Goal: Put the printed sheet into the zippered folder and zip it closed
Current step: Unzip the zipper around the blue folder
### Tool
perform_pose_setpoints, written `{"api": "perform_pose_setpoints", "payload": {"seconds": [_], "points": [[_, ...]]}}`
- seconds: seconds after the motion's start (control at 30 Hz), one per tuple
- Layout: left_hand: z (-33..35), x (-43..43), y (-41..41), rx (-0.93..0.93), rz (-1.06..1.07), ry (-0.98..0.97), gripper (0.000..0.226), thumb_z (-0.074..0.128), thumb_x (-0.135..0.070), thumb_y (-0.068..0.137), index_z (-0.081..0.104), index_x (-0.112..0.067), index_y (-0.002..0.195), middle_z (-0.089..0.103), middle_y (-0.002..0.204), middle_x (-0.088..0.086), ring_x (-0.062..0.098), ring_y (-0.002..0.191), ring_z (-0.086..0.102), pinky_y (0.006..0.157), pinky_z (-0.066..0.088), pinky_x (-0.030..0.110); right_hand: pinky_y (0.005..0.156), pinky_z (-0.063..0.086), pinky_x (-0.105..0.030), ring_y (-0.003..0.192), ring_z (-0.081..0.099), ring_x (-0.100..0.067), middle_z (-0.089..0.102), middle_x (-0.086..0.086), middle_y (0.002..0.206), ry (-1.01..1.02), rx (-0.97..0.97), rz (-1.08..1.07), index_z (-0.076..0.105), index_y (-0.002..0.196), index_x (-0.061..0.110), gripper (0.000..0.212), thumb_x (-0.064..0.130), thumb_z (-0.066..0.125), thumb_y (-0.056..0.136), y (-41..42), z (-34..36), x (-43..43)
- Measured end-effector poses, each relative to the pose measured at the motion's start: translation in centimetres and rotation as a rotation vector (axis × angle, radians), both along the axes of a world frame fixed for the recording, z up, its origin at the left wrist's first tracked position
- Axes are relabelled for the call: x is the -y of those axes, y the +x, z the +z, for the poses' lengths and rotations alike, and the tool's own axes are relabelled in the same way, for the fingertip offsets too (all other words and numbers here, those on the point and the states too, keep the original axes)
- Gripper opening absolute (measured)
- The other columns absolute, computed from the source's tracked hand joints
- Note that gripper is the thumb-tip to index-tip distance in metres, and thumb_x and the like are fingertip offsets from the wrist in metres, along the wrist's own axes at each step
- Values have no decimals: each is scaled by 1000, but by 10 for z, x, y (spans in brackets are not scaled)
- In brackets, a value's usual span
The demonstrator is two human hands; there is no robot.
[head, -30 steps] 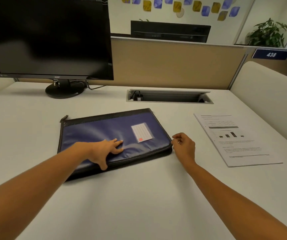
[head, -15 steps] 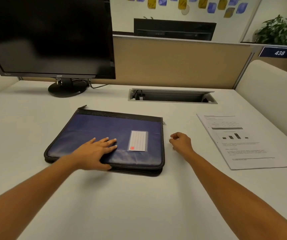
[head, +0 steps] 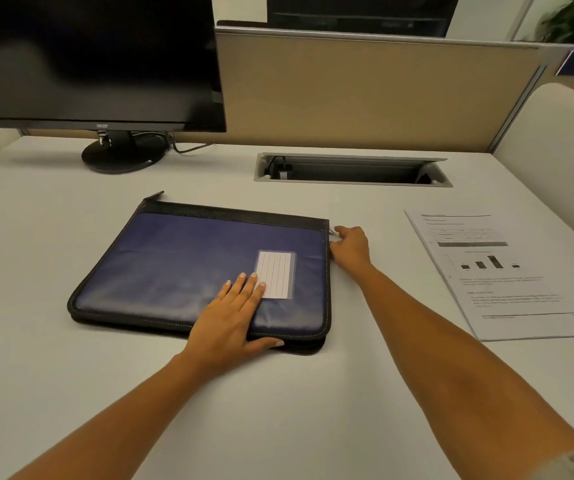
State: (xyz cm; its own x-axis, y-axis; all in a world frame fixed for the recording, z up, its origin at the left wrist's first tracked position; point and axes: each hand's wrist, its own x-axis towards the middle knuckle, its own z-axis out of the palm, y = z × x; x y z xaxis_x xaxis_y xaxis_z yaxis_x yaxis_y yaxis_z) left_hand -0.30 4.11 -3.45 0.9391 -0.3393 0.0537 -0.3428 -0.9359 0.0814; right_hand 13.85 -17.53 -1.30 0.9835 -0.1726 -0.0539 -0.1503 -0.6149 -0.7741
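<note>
We are looking down on a wide white desk (head: pixel 278 420) with both bare forearms reaching across it. At 11 o'clock a large black flat monitor (head: pixel 88 57) is standing dark on a round foot, with "acer" printed on its lower bezel. A tan fabric partition (head: pixel 365 95) is running along the far edge at 12 o'clock.

The navy-blue zippered folder with black trim (head: pixel 181 265) is lying flat at the centre of the desk, its black zipper band along the far side. It is looking closed. The white printed sheet (head: pixel 507 289) is lying flat on the desk at 3 o'clock, well apart from the folder. It is carrying lines of text too small for us to read and a small bar chart with dark bars. At 1 o'clock a grey rectangular cable recess (head: pixel 351 169) is sitting open in the desktop.

Our left hand (head: pixel 226 323) is pressing palm-down on the folder's near right part. Its fingers are straight and slightly fanned, the thumb is lying along the near edge, and the fingertips are touching a white lined label card (head: pixel 277 275), which is blank.

Our right hand (head: pixel 349 249) is resting at the folder's far right corner. Its fingers are curled narrow, with thumb and forefinger pinching the small metal zipper pull (head: pixel 332 232).
</note>
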Motion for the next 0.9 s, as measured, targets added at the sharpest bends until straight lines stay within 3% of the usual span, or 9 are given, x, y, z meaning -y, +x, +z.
{"api": "perform_pose_setpoints", "payload": {"seconds": [0.27, 0.4, 0.57, 0.9], "points": [[-2, 0, 1, -34, 20, -12, 111, -4, -88, 61, 3, -18, 146, 1, 155, 1, 14, 135, -16, 111, -12, 35, 87, 51, -40, 96, 62, -34, 60, -17, 118, 39, 68, -45, 60, 115, 4, 27, 12, 54, 90, 15, -7, -2], [-2, 0, 1, -33, 23, -8, 111, -7, -88, 60, -1, -19, 146, -4, 154, -1, 12, 134, -18, 110, -13, 33, 82, 52, -40, 80, 58, -26, 65, -17, 111, 68, 83, -90, 64, 109, 4, 23, 10, 54, 89, 19, -10, -2], [-1, 1, 1, -42, 30, -16, 114, -13, -89, 56, -3, -20, 146, -6, 154, -1, 11, 134, -19, 110, -13, 28, 86, 52, -42, 92, 64, -34, 67, -17, 108, 109, 83, -137, 65, 103, 4, 20, 11, 54, 89, 15, -12, -2], [2, 0, -2, -64, 7, 0, 118, -18, -88, 53, -1, -18, 147, -2, 157, 2, 17, 143, -7, 110, -12, 28, 77, 46, -34, 94, 61, -31, 64, -14, 110, 24, 151, -138, 67, 98, 2, 19, 8, 51, 90, 2, -19, -1]]}}
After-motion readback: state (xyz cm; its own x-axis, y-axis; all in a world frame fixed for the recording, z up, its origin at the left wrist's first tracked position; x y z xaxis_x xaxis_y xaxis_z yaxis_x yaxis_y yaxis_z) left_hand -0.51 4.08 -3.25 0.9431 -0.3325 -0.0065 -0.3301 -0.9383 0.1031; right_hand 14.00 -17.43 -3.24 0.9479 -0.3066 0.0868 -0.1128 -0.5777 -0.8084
